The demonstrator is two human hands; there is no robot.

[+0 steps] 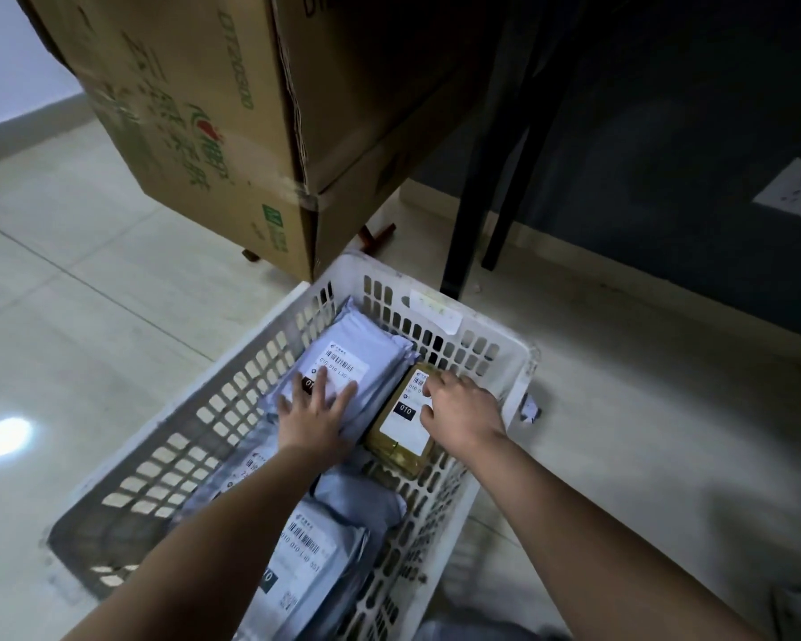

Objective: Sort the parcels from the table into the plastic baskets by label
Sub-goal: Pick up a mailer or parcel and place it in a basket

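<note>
A white slotted plastic basket [477,326] stands on the floor below me with several parcels in it. My left hand [313,416] lies flat with spread fingers on a grey mailer bag [366,351] at the basket's far end. Beside it sits a brown taped box [396,448] with a white label marked 010. My right hand [463,407] rests on that box, its fingers curled at the box's far right edge against the basket wall. More grey mailers [315,552] lie nearer me, partly hidden by my left forearm.
Stacked cardboard boxes [213,127] stand just behind the basket on the left. Dark table legs [477,187] come down behind the basket's right corner, before a dark wall with a white socket [789,187]. Pale tiled floor [65,293] surrounds the basket.
</note>
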